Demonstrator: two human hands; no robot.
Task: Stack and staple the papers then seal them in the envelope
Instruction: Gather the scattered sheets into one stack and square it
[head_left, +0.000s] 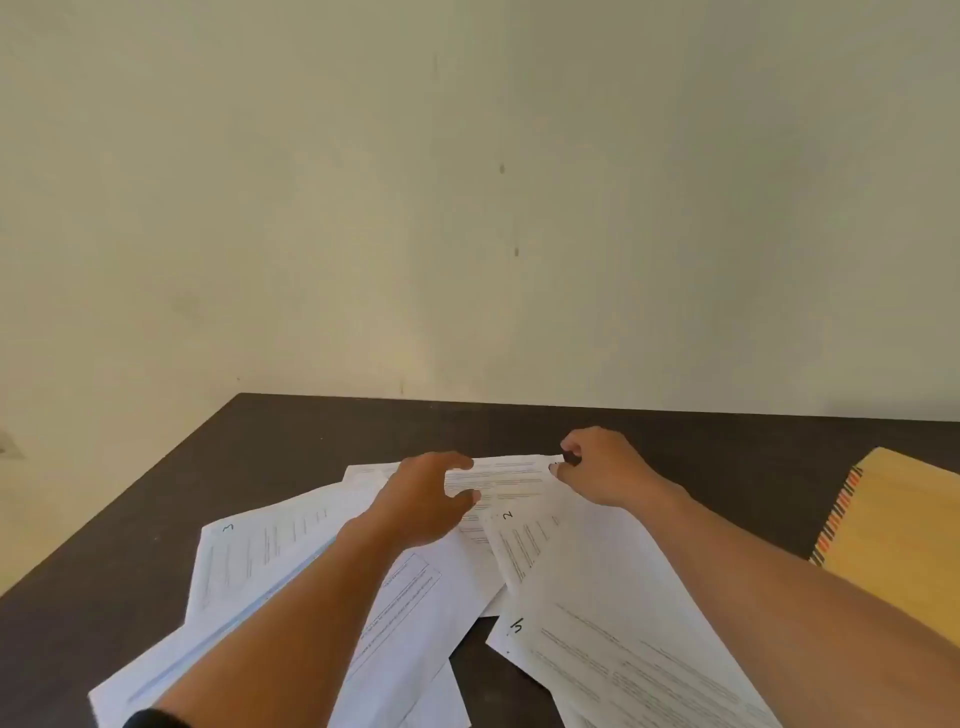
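Observation:
Several white printed sheets lie scattered and overlapping on the dark table (291, 441), some with handwritten numbers. The farthest sheet (511, 475) lies across the back of the pile. My right hand (608, 467) pinches that sheet's far right corner between thumb and fingers. My left hand (426, 496) hovers over the sheet's left part with fingers curved and apart, holding nothing. A sheet marked 3 (249, 561) lies at the left, one marked 2 (540, 545) in the middle, another (623, 670) at the front right. A yellow-brown envelope (904, 525) with a striped edge lies at the right.
A plain pale wall rises behind the table's far edge. The table's left edge runs diagonally toward the lower left. Bare dark tabletop shows behind the papers and at the far left.

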